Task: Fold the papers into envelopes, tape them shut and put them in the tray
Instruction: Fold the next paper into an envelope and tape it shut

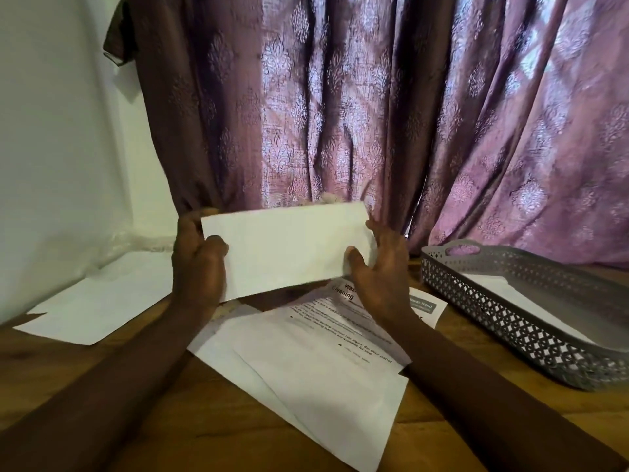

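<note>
I hold a folded white paper [287,248] up above the table, its long side level. My left hand [199,264] grips its left end, thumb on the front. My right hand [377,267] holds the right end between thumb and fingers. Under my hands lies a loose pile of white sheets [316,366], the top one printed with text. A grey latticed tray [510,315] stands at the right with a white paper [520,301] inside it. No tape is in view.
A single blank sheet [98,308] lies at the left on the wooden table [211,420]. A purple patterned curtain [374,107] hangs close behind, and a white wall is at the left.
</note>
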